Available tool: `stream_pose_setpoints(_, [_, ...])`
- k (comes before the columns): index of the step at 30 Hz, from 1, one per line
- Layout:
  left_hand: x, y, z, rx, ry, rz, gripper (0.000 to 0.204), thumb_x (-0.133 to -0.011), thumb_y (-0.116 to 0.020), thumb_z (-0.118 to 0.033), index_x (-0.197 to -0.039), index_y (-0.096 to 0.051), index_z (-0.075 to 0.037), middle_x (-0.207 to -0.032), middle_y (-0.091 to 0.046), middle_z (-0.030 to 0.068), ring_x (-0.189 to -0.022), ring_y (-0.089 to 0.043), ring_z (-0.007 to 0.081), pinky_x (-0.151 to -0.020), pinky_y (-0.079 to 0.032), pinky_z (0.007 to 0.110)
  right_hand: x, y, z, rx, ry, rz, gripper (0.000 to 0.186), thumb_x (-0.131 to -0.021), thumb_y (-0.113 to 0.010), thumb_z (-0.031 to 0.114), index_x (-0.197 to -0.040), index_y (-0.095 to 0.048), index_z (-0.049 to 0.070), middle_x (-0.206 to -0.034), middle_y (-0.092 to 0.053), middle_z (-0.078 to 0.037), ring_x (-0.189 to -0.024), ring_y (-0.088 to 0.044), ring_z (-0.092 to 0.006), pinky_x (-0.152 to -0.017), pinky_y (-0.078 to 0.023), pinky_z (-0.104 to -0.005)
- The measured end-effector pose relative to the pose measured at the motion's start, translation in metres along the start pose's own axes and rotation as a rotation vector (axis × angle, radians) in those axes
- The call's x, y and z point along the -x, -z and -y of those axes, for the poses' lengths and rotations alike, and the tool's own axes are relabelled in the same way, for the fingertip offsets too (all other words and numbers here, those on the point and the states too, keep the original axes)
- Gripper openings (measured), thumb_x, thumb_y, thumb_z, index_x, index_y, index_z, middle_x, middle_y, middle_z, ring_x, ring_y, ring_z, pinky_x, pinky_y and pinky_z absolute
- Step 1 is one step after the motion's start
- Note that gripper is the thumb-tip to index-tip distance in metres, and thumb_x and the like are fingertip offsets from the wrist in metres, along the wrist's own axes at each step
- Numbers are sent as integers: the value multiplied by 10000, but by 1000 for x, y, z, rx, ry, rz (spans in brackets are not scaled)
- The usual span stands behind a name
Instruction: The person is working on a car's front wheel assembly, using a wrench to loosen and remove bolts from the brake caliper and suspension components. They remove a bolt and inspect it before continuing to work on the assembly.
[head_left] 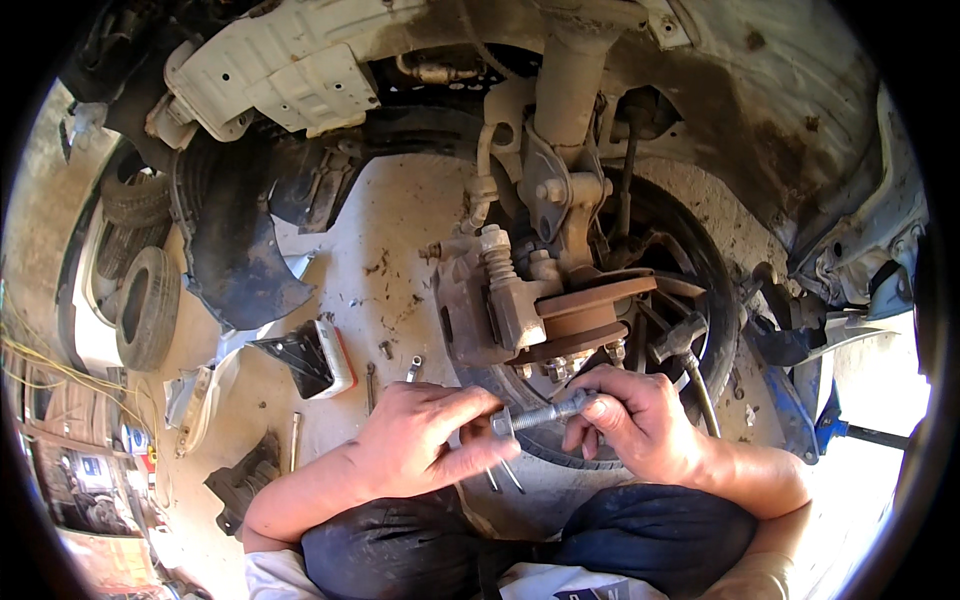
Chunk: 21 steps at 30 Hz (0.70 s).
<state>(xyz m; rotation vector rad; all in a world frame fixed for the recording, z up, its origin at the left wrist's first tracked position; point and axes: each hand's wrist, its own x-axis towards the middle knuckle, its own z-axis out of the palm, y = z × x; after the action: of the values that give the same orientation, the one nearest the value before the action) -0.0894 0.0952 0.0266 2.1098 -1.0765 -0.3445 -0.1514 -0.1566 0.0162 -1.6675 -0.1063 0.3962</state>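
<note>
A long threaded bolt (540,416) lies nearly level between my hands, above my knees. Its flanged head sits at the thumb and fingers of my left hand (415,430), which is closed around that end. The thumb and fingertips of my right hand (645,425) pinch the bolt's other end and partly hide it. Just beyond the hands is a rusty brake disc (600,310) with wheel studs, and a brake caliper (475,305) is at its left. The strut (572,90) rises above them from the knuckle. Thin metal rods (512,476) show below my left hand.
A wheel (715,260) lies behind the disc, with a hammer (690,360) over it. Wrenches (414,368), a socket bar (295,440) and an open cut container (335,360) are on the floor. Tyres (148,310) stand left; a blue jack (825,420) is right. Bodywork overhangs.
</note>
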Motion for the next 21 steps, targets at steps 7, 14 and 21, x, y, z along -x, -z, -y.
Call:
stream_pose_setpoints(7, [-8,-14,5,-57,-196,-319,395,-762,-808,-316,-959,-652,-12,-717,-633,91,-640,-644,251,-568,-488,339,0,-3,-2,-109,-45,-6,281,-1020,-508,228,-1070,-600,-33,-750,-668,-55,-620,-604,-86,-577,-507,-233])
stream_pose_setpoints(14, [-4,-3,2,-82,-50,-59,354,-774,-798,-293,-945,-653,-19,-763,-651,95,-641,-637,267,-580,-479,358,-1,-3,-4,-73,-24,1,274,-1016,-517,227,-1072,-598,-29,-740,-670,-52,-611,-602,-79,-574,-506,-231])
stream_pose_setpoints(21, [-5,-9,6,-145,-116,-187,400,-767,-799,-288,-1015,-640,-18,-857,-679,107,-724,-664,283,-637,-510,360,-2,-3,-2,51,10,-13,229,-996,-549,203,-1056,-591,-14,-711,-672,-34,-603,-619,-73,-560,-509,-229])
